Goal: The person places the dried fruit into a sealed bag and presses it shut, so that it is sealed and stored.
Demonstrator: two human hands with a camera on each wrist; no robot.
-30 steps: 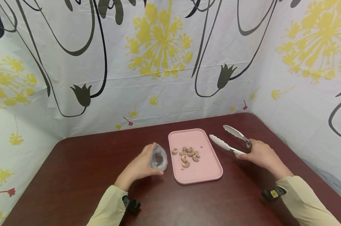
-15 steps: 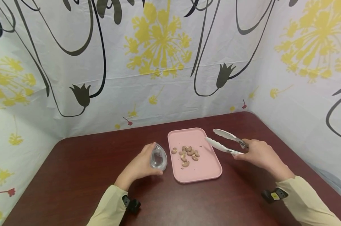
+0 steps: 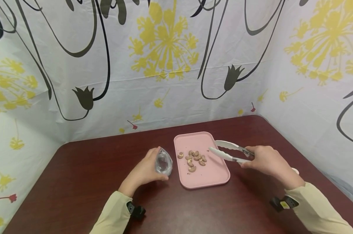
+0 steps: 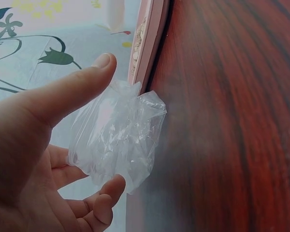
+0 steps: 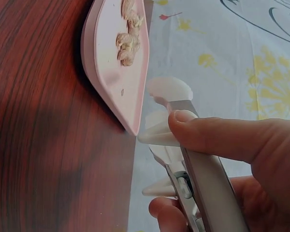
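My left hand (image 3: 148,167) curves round a clear plastic bag (image 3: 163,162), whose open mouth faces up at the tray's left side. In the left wrist view the crumpled bag (image 4: 118,137) lies between the thumb and the curled fingers. My right hand (image 3: 270,161) grips metal tongs with white tips (image 3: 223,152); the tips are spread apart over the right edge of a pink tray (image 3: 215,175). Several cashews (image 3: 191,162) lie on the tray, mostly in one cluster. In the right wrist view the thumb presses along one arm of the tongs (image 5: 210,193).
The tray rests on a dark red-brown table (image 3: 91,175). Patterned cloth (image 3: 153,107) hangs behind the table and along its sides. A small white end (image 3: 295,170) shows behind the right wrist. Small crumbs lie on the tray.
The tongs have moved left and lower, from beside the tray to over its right edge, with their tips closer together. The left hand and bag have stayed nearly still.
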